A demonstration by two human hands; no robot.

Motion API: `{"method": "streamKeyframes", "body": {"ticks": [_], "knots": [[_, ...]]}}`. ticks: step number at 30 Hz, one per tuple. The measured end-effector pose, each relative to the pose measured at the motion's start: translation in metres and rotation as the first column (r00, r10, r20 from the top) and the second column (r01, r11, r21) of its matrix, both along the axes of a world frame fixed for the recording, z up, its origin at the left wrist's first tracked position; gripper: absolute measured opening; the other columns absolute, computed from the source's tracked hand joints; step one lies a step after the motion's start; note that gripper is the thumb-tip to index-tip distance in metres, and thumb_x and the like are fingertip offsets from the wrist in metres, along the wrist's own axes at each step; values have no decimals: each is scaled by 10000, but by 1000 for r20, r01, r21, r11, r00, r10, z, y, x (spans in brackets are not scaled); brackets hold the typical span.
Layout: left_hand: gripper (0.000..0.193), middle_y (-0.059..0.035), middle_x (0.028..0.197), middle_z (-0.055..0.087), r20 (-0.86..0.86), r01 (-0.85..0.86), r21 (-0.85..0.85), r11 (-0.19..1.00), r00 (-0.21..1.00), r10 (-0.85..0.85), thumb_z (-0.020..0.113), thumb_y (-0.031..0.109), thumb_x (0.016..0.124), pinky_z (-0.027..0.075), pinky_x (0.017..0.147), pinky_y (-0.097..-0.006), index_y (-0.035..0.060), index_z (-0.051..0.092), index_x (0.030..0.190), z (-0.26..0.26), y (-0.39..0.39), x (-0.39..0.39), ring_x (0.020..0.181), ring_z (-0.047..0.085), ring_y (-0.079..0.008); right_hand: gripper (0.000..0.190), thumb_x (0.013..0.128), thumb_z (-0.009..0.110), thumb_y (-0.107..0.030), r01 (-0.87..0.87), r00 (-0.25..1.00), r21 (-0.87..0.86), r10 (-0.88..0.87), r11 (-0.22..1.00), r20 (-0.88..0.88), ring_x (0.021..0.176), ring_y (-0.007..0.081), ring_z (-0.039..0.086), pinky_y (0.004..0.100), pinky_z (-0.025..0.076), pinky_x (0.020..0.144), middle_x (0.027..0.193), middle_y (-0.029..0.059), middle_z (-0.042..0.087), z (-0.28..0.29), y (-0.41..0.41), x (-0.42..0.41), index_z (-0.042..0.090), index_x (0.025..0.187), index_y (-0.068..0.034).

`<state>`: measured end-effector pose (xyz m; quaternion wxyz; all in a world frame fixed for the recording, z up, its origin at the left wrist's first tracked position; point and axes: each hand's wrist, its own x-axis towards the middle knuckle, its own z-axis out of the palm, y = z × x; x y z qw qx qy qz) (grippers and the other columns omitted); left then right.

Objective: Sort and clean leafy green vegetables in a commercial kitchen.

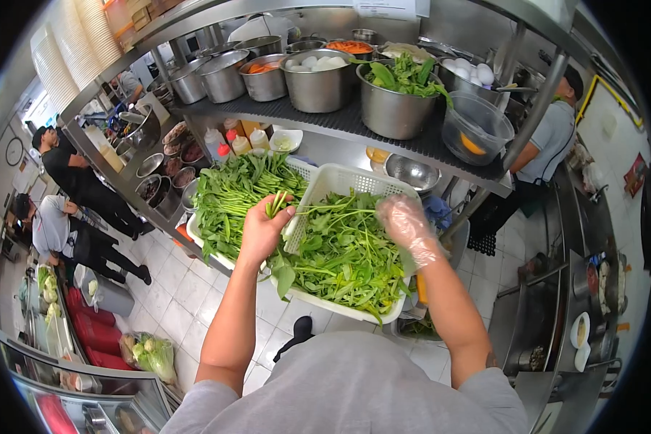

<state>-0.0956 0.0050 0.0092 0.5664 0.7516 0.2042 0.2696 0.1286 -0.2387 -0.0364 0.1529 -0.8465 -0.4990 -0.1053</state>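
Observation:
My bare left hand (267, 222) grips a few green vegetable stems (276, 204) between thumb and fingers, above the place where two white plastic baskets meet. My right hand (408, 219), in a clear plastic glove, is closed at the right basket, with thin stems reaching its fingers; what lies inside the fist is partly hidden. Loose leafy greens (347, 255) fill much of the right basket (336, 176). The left basket (195, 230) holds long-stemmed greens (238, 190), heaped with their stems roughly side by side.
Above the baskets runs a shelf (325, 122) bearing steel pots (317, 89) with eggs, carrots and greens, and a clear plastic tub (477, 127). Squeeze bottles (241, 145) and a steel colander (412, 171) stand beneath. Several people work left; one person (548, 130) stands right. Bagged lettuce (151, 355) lies lower left.

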Motion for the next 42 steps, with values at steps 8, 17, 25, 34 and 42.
{"method": "streamKeyframes", "body": {"ticks": [8, 17, 25, 34, 42], "knots": [[293, -158, 963, 761, 6, 151, 608, 780, 981, -195, 633, 137, 999, 557, 763, -359, 70, 702, 1275, 35, -58, 65, 817, 723, -228, 109, 834, 697, -83, -207, 975, 56, 202, 977, 94, 973, 359, 652, 474, 510, 937, 932, 137, 680, 94, -6, -19, 707, 942, -70], [289, -118, 705, 647, -315, 485, 367, 794, 868, -384, 675, 285, 997, 480, 674, -404, 46, 725, 1150, 15, -67, 95, 657, 555, -212, 206, 952, 680, -197, -102, 940, 243, 174, 965, -294, 1030, 363, 668, 454, 520, 915, 1032, 180, 720, 71, -12, -19, 714, 1072, -33], [314, 41, 896, 622, -157, 471, -39, 881, 868, -471, 603, 311, 1071, 438, 755, -249, 51, 726, 1196, -9, -45, 85, 816, 509, -69, 395, 976, 638, -419, 126, 857, -17, -118, 992, -501, 999, 369, 714, 475, 548, 913, 1059, 207, 740, 17, -1, -48, 751, 1081, -55], [297, -6, 1063, 673, 182, 201, -128, 971, 968, -176, 542, 294, 1098, 410, 1027, -309, 42, 686, 1161, -4, -4, 48, 1092, 560, -121, 282, 891, 622, -279, 248, 844, -99, -266, 964, -465, 956, 386, 709, 467, 554, 880, 999, 188, 747, -33, -8, -40, 752, 979, -44], [240, 59, 831, 621, 62, 313, -265, 912, 949, -308, 673, 269, 1034, 425, 680, -227, 58, 703, 1144, -17, -37, 54, 733, 514, -52, 259, 966, 681, -280, 166, 830, 419, 102, 892, -548, 820, 380, 683, 467, 527, 756, 887, 191, 700, 35, 12, -69, 689, 941, -22]]}}
